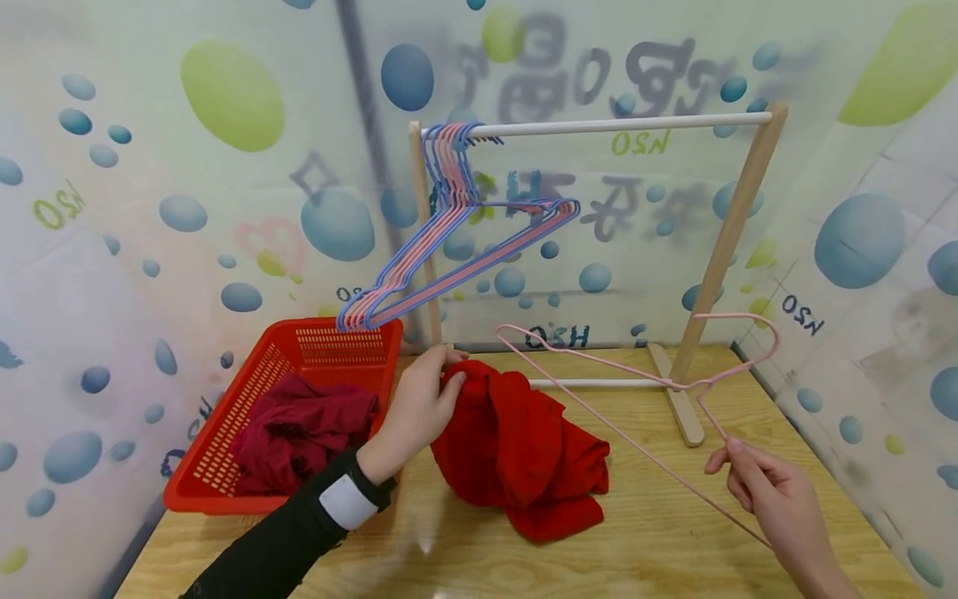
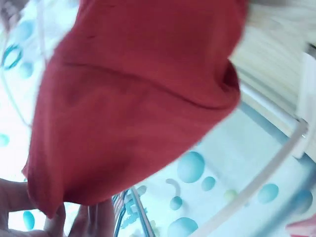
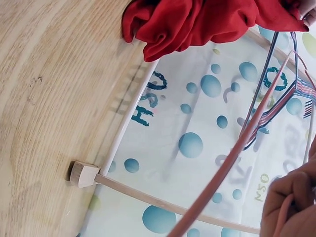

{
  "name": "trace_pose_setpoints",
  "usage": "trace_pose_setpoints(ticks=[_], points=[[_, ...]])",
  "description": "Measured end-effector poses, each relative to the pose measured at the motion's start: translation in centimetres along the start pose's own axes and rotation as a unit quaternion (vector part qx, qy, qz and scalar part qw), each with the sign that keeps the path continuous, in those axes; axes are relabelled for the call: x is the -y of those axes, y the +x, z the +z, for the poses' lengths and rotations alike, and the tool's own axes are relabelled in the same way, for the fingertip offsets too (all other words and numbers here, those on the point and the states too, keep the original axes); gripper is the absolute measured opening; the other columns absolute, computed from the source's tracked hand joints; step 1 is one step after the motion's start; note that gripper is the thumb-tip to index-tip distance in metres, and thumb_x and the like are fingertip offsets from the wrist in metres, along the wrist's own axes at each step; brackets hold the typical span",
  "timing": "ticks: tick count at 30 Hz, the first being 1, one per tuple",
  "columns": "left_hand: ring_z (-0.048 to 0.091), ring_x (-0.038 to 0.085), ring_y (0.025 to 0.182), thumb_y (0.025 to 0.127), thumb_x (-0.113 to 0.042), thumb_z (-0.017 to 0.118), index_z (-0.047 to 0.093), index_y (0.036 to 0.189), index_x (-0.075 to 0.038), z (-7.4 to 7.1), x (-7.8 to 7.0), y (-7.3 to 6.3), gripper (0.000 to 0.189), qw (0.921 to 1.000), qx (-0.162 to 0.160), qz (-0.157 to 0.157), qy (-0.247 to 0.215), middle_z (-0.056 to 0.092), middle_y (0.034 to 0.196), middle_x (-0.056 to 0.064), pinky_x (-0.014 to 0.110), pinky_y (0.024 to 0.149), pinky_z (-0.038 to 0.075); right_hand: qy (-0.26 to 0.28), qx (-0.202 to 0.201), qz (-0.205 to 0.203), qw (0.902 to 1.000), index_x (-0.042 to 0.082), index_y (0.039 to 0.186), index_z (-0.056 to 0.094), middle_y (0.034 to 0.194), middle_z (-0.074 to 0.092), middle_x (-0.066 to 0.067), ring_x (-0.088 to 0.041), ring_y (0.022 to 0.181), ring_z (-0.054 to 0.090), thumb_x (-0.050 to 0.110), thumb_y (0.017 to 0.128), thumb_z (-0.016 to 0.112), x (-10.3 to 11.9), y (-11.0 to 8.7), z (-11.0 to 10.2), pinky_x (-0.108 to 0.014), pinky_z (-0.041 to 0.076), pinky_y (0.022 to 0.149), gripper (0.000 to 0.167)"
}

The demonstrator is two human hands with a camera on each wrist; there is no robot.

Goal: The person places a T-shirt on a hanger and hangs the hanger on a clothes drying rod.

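Note:
Bunched red cloth [image 1: 516,449] hangs from my left hand [image 1: 419,399], which pinches its upper left edge between thumb and fingers. Its lower folds touch the wooden table. In the left wrist view the red cloth [image 2: 133,113] fills much of the picture, with my fingers [image 2: 94,217] at its bottom corner. A pink hanger [image 1: 614,424] is held by my right hand [image 1: 778,499], which pinches one side of it near the hook. The hook points away toward the rack, and the hanger's far end lies just right of the cloth. In the right wrist view, the pink hanger [image 3: 222,173] crosses diagonally.
A wooden rack with a white rail [image 1: 636,124] stands at the back. Several blue and pink hangers [image 1: 456,225] hang at its left end. The red basket [image 1: 187,487] at left holds dark red cloth [image 1: 299,433]. A patterned curtain surrounds the table [image 1: 636,557].

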State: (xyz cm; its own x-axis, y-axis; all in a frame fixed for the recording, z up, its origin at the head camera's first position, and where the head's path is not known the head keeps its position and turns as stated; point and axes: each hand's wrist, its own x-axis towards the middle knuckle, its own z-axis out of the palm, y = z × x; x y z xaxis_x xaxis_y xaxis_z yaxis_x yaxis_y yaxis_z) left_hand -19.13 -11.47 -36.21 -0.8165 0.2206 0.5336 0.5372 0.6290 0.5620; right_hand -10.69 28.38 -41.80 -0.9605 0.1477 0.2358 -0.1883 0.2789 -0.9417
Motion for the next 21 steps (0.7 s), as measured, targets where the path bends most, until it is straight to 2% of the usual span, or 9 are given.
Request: trace_pose_setpoints(ticks=[3, 5, 8, 10, 12, 13, 15, 18, 21], points=[[0.066, 0.029, 0.096, 0.1, -0.003, 0.064, 0.063, 0.109, -0.002, -0.8, -0.4, 0.6, 0.009, 0.9964, 0.011, -0.061, -0.058, 0.069, 0.107, 0.016, 0.039, 0.081, 0.055, 0.01, 0.003, -0.008, 0.9999, 0.005, 0.083, 0.071, 0.054, 0.036, -0.001, -0.021, 0.048, 0.032, 0.01, 0.111, 0.046, 0.1, -0.1, -0.1, -0.037, 0.021, 0.052, 0.038], [0.062, 0.024, 0.089, 0.103, -0.006, 0.061, 0.062, 0.111, -0.002, -1.1, -0.7, 0.8, 0.009, 0.99, 0.021, -0.103, -0.094, 0.066, 0.102, 0.016, 0.033, 0.077, 0.05, 0.011, 0.006, -0.012, 0.9999, 0.005, 0.083, 0.071, 0.054, 0.036, -0.001, -0.021, 0.048, 0.032, 0.009, 0.111, 0.045, 0.2, -0.2, -0.1, -0.037, 0.021, 0.052, 0.038], [0.059, 0.016, 0.084, 0.106, -0.008, 0.057, 0.061, 0.114, 0.0, -1.5, -1.0, 1.3, 0.012, 0.972, 0.03, -0.159, -0.17, 0.067, 0.1, 0.016, 0.027, 0.074, 0.047, 0.005, 0.009, -0.019, 0.9998, 0.005, 0.084, 0.071, 0.054, 0.035, -0.002, -0.021, 0.048, 0.031, 0.008, 0.111, 0.044, 0.4, -0.4, -0.3, -0.037, 0.021, 0.052, 0.038], [0.059, 0.012, 0.082, 0.107, -0.008, 0.054, 0.06, 0.115, 0.002, -1.8, -1.2, 1.7, 0.014, 0.9556, 0.028, -0.185, -0.228, 0.068, 0.099, 0.015, 0.024, 0.074, 0.048, 0.008, 0.01, -0.025, 0.9996, 0.004, 0.084, 0.071, 0.054, 0.035, -0.002, -0.02, 0.047, 0.03, 0.007, 0.111, 0.044, 0.5, -0.6, -0.4, -0.037, 0.02, 0.05, 0.038], [0.061, 0.01, 0.083, 0.108, -0.009, 0.052, 0.06, 0.116, 0.002, -2.2, -1.3, 2.1, 0.016, 0.9411, 0.014, -0.19, -0.279, 0.069, 0.098, 0.012, 0.023, 0.075, 0.051, 0.015, 0.013, -0.032, 0.9993, 0.005, 0.085, 0.071, 0.053, 0.034, -0.003, -0.02, 0.046, 0.029, 0.005, 0.111, 0.043, 0.6, -0.7, -0.5, -0.037, 0.019, 0.049, 0.038], [0.062, 0.01, 0.082, 0.108, -0.009, 0.052, 0.06, 0.117, 0.002, -2.5, -1.4, 2.4, 0.016, 0.9374, 0.005, -0.184, -0.295, 0.068, 0.097, 0.01, 0.023, 0.075, 0.051, 0.023, 0.014, -0.037, 0.999, 0.005, 0.085, 0.071, 0.053, 0.034, -0.003, -0.02, 0.046, 0.029, 0.004, 0.11, 0.043, 0.6, -0.8, -0.5, -0.037, 0.019, 0.049, 0.038], [0.064, 0.012, 0.083, 0.108, -0.01, 0.053, 0.06, 0.117, 0.001, -3.0, -1.5, 2.7, 0.016, 0.9374, -0.008, -0.161, -0.309, 0.069, 0.097, 0.009, 0.024, 0.075, 0.053, 0.039, 0.016, -0.048, 0.9979, 0.004, 0.085, 0.071, 0.053, 0.034, -0.004, -0.019, 0.046, 0.029, 0.002, 0.11, 0.042, 0.6, -1.0, -0.6, -0.037, 0.019, 0.049, 0.038], [0.065, 0.014, 0.084, 0.107, -0.012, 0.056, 0.064, 0.117, -0.001, -3.6, -1.6, 3.1, 0.017, 0.9526, -0.012, -0.122, -0.278, 0.072, 0.1, 0.013, 0.024, 0.075, 0.054, 0.053, 0.018, -0.056, 0.9969, 0.004, 0.086, 0.072, 0.054, 0.035, -0.003, -0.018, 0.046, 0.03, 0.001, 0.11, 0.042, 0.7, -1.1, -0.6, -0.036, 0.02, 0.05, 0.039], [0.064, 0.016, 0.085, 0.106, -0.013, 0.059, 0.068, 0.119, -0.003, -3.8, -1.4, 3.0, 0.018, 0.9662, 0.0, -0.11, -0.233, 0.074, 0.104, 0.017, 0.025, 0.075, 0.054, 0.053, 0.017, -0.057, 0.9968, 0.003, 0.086, 0.072, 0.053, 0.036, -0.003, -0.018, 0.046, 0.031, 0.001, 0.11, 0.042, 0.8, -1.2, -0.6, -0.036, 0.02, 0.051, 0.038]])
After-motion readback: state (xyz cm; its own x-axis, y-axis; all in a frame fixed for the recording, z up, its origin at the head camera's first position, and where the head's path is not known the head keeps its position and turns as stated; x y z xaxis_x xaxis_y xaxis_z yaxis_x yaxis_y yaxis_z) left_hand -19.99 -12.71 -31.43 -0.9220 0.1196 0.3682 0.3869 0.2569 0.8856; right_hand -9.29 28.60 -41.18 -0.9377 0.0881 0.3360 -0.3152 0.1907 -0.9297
